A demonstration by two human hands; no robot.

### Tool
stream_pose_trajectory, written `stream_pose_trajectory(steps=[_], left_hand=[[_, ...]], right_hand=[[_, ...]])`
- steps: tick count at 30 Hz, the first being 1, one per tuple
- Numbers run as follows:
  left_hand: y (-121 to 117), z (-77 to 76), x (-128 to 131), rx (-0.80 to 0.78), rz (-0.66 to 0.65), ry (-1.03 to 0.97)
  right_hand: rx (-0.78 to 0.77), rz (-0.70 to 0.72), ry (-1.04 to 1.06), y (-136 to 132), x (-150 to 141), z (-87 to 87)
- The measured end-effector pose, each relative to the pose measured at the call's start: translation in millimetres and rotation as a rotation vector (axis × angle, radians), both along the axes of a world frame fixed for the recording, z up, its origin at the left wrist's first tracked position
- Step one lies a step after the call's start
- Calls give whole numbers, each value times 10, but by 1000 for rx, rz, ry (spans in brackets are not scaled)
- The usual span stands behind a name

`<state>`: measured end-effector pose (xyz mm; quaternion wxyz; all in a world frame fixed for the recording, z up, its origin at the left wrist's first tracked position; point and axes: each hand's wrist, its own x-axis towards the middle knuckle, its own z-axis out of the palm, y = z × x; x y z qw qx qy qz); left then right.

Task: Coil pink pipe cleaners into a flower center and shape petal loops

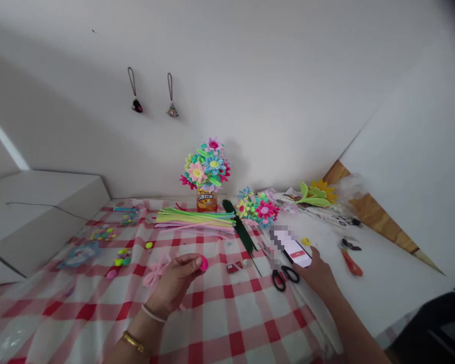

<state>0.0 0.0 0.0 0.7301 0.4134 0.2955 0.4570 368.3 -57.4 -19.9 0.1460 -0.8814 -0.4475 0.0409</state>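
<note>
Between thumb and fingertips, my left hand (184,275) pinches a small round bright pink piece (203,263). A light pink fuzzy petal shape (153,275) lies just left of that hand, partly covered by it. At the right, my right hand (316,270) grips the lower corner of a smartphone (296,252), thumb and finger on its two sides; the screen is lit. Black-handled scissors (284,277) lie against the phone's left side. A small red packet (235,267) sits between the hands.
Pipe cleaners (195,220) and dark green stems (244,232) lie behind the hands. A flower bouquet (212,164) stands by the wall, with more flowers (261,207) alongside. Orange-handled pliers (352,260) rest at right. Bags of coloured rounds (123,257) and a white box (41,217) are left.
</note>
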Motion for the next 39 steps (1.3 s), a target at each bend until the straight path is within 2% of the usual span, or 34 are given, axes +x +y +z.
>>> stream_pose_trajectory(steps=[4,7,8,10,12,13,15,18,23,29,39], left_hand=[[-27,60,30,-29,59,-6],[-35,78,52,-57,131,-18],[-33,75,56,-60,155,-22],[-25,55,62,-61,199,-18],[-12,23,64,-51,244,2],[-4,5,64,-39,262,17],[10,-28,64,-4,284,44],[20,-59,76,32,324,48],[4,-84,131,14,312,71],[-33,-65,145,49,187,123],[-72,20,141,118,238,247]], right_hand=[[-24,-2,-63,7,17,36],[126,60,14,67,-226,209],[217,145,144,100,-381,281],[257,329,293,177,-789,410],[249,614,711,261,-1257,478],[238,695,861,302,-1480,483],[248,766,1050,373,-1841,441],[278,819,1156,441,-2109,320],[357,799,1186,461,-2111,214],[363,742,1314,442,-2057,224],[336,743,1400,436,-2018,204]])
